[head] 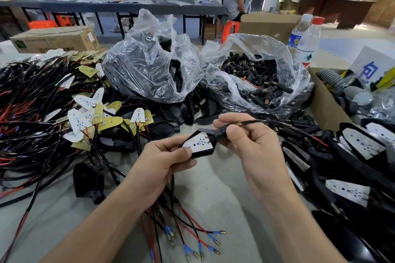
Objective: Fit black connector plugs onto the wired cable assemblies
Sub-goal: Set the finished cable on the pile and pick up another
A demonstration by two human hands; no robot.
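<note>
Closest to me, a bunch of wire ends (201, 249) with blue sleeves and brass tips hangs down under the black shell (203, 149), out of the left hand (162, 162).

Far left of the shell, a big heap of cable assemblies (42, 113) lies on the desk (213, 188). They are black and red wires with small white and yellow boards on them. A spare shell (87, 179) lies nearer, left of the held one.

The left hand's grip is curled round the black shell, with the thumb pressed on the edge of the white board (198, 141) inside it.

Behind the shell stands a clear bag of black parts (149, 66).

At the shell's neck sits a black plug (221, 132). The right hand (250, 141) is pinching this plug between thumb and fingers. A black cable (277, 123) runs out of the plug to the right.

Behind and right of the shell, a second clear bag (256, 83) is open and full of small black plugs. Two water bottles (307, 38) stand behind that bag.

Right of the shell lies a pile of shells with boards in them (359, 145), with a cardboard box (324, 102) just behind it.
</note>
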